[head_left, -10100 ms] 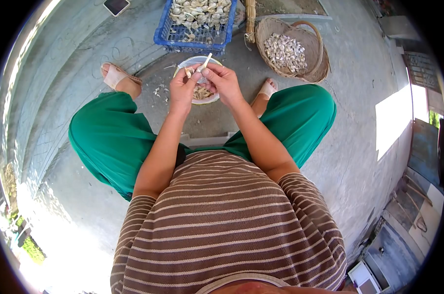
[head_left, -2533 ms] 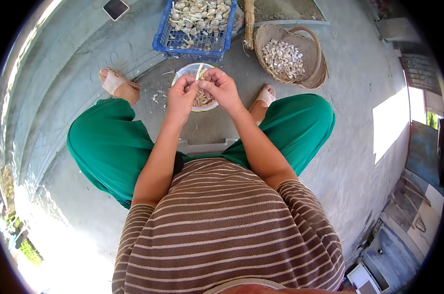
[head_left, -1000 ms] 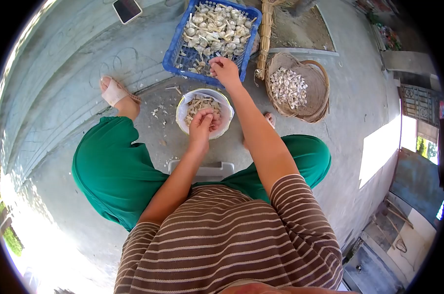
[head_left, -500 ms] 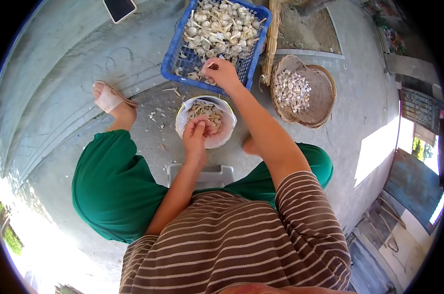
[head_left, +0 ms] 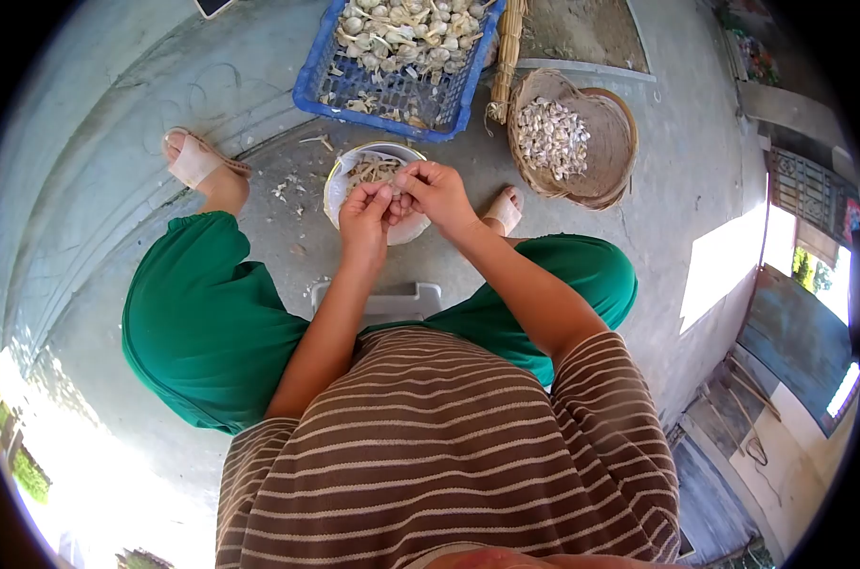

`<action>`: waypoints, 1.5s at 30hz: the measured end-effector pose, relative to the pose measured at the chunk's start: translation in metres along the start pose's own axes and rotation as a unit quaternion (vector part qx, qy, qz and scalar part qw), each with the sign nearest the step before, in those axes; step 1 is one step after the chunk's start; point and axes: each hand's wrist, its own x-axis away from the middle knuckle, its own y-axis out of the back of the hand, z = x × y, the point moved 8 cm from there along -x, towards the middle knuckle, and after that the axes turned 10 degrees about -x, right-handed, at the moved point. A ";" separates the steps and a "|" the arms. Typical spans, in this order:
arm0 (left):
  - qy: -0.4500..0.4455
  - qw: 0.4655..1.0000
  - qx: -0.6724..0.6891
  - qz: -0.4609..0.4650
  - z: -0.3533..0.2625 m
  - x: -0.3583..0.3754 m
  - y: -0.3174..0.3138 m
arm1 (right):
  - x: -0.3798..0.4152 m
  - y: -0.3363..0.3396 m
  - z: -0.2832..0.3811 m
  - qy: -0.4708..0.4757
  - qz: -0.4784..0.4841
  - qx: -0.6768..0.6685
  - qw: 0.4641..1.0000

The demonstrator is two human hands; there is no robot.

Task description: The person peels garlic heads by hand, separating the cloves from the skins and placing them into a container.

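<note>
Over the lined bucket (head_left: 333, 195), my left hand (head_left: 365, 213) and my right hand (head_left: 436, 194) meet with fingertips pinched together. Between them is a small pale piece of garlic (head_left: 396, 190), mostly hidden by the fingers. Dry stalks and peelings (head_left: 371, 171) lie inside the bucket beneath my hands. Just beyond it stands a blue plastic crate (head_left: 382, 123), with garlic bulbs (head_left: 411, 33) heaped toward its far side and loose scraps at its near end.
A woven basket (head_left: 623, 142) holding separated garlic cloves (head_left: 553, 137) sits on the right. Beside the crate lies a straw bundle (head_left: 508, 57). Skin scraps (head_left: 287, 187) dot the concrete floor. A grey plastic stool (head_left: 392, 302) shows between my knees.
My right hand has come back from the crate's near end to join my left hand over the bucket. The whole view has shifted, so the crate and baskets appear higher.
</note>
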 end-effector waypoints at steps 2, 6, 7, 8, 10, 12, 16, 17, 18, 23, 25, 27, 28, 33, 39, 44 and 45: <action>0.003 1.000 0.013 0.021 0.002 0.000 -0.005 | -0.001 0.000 -0.006 0.020 0.005 0.001 1.000; 0.002 0.987 -0.092 -0.133 0.002 0.002 0.007 | -0.004 0.005 0.004 0.154 -0.016 0.222 0.963; -0.025 0.979 -0.114 -0.168 0.000 0.002 0.014 | 0.001 -0.004 0.017 0.249 -0.035 0.413 0.875; -0.026 0.979 -0.111 -0.169 0.004 0.000 0.015 | -0.001 0.003 0.013 0.198 -0.037 0.441 0.875; -0.048 0.985 -0.110 -0.127 0.005 -0.006 0.012 | -0.008 -0.004 0.043 0.229 -0.021 0.396 0.889; -0.018 0.991 -0.095 -0.096 0.003 -0.003 0.006 | -0.020 -0.012 0.070 0.254 -0.004 0.347 0.903; 0.021 0.996 -0.063 -0.064 0.005 -0.003 0.000 | -0.082 -0.005 0.095 0.281 -0.029 0.411 0.867; 0.021 0.996 -0.062 -0.064 0.004 -0.004 0.000 | -0.103 -0.001 0.093 0.285 -0.042 0.447 0.847; 0.031 0.995 -0.065 -0.063 0.006 -0.004 0.000 | -0.121 0.002 0.090 0.285 -0.041 0.447 0.847; 0.042 0.996 -0.057 -0.061 0.009 -0.004 0.002 | -0.185 -0.002 0.062 0.274 -0.066 0.621 0.732; 0.039 0.996 -0.064 -0.057 0.009 -0.006 0.001 | -0.190 -0.004 0.061 0.232 -0.061 0.646 0.725; 0.044 0.996 -0.061 -0.055 0.009 -0.007 0.002 | -0.195 0.002 0.054 0.190 -0.056 0.669 0.716; 0.049 0.996 -0.060 -0.052 0.010 -0.007 0.002 | -0.194 0.005 0.050 0.203 -0.041 0.638 0.742; 0.041 0.996 -0.050 -0.062 0.005 -0.004 0.001 | -0.170 0.020 0.044 0.042 0.002 0.273 0.961; 0.005 0.997 -0.023 -0.075 -0.004 -0.002 -0.002 | -0.066 -0.008 0.056 -0.042 0.058 -0.242 0.968; -0.064 0.997 -0.029 -0.034 -0.030 0.006 -0.021 | -0.012 -0.006 0.026 -0.013 0.037 -0.148 0.988; -0.065 0.997 -0.030 -0.034 -0.029 0.007 -0.022 | -0.006 -0.013 0.018 -0.011 0.038 -0.150 0.988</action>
